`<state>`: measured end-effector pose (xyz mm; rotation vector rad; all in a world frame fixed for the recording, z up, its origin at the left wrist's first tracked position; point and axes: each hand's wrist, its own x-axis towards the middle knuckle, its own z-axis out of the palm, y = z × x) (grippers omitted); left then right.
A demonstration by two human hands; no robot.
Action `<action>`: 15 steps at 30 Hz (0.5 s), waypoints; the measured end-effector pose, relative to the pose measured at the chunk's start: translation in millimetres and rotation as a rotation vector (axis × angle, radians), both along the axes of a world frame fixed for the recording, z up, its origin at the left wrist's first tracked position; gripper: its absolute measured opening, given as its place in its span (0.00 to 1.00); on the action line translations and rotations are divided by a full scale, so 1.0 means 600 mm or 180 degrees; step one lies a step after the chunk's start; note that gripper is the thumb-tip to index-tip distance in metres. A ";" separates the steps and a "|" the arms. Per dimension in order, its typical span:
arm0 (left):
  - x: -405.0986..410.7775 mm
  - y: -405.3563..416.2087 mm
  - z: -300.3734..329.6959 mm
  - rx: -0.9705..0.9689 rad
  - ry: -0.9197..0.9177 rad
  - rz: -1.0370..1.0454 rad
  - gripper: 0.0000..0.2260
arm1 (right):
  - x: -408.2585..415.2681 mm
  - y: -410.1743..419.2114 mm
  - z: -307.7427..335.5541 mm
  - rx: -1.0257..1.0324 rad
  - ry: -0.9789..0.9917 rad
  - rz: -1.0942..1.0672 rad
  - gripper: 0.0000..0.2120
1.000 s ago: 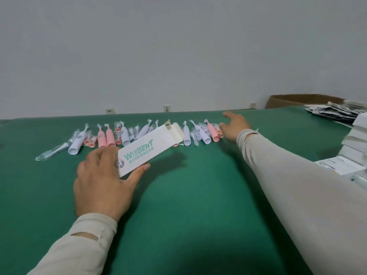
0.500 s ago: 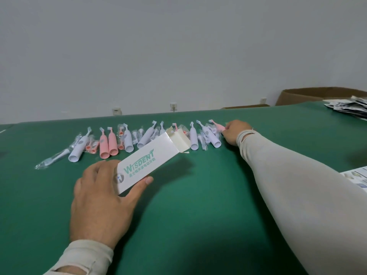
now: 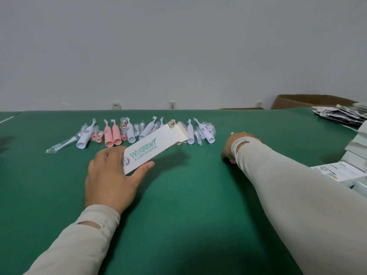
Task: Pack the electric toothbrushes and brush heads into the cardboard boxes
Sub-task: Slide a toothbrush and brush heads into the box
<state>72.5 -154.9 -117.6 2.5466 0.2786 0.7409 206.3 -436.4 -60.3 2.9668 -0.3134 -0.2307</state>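
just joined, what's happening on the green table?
A person is packing electric toothbrushes into cartons. The left hand holds a white Wisdent box with its far flap open. The right hand is curled near the table, just right of the row of toothbrushes and bagged brush heads; a small tip shows above it and a bit of pink below, likely a toothbrush, but the hand hides most of it. Nothing can be seen going into the box yet.
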 end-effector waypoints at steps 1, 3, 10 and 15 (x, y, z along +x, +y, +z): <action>-0.002 -0.001 0.003 0.0011 -0.0003 -0.0001 0.31 | -0.030 0.008 0.002 0.0025 0.0118 0.0128 0.09; -0.008 -0.001 0.006 0.0002 -0.0029 -0.0014 0.30 | -0.089 0.028 0.004 0.0078 0.0252 0.0409 0.11; -0.045 0.010 0.018 -0.0430 -0.0282 0.0005 0.24 | -0.236 0.124 -0.027 0.0547 -0.0440 0.0852 0.16; -0.059 0.026 0.007 -0.0696 -0.0517 0.0016 0.19 | -0.240 0.099 -0.044 0.3474 -0.0770 0.0526 0.19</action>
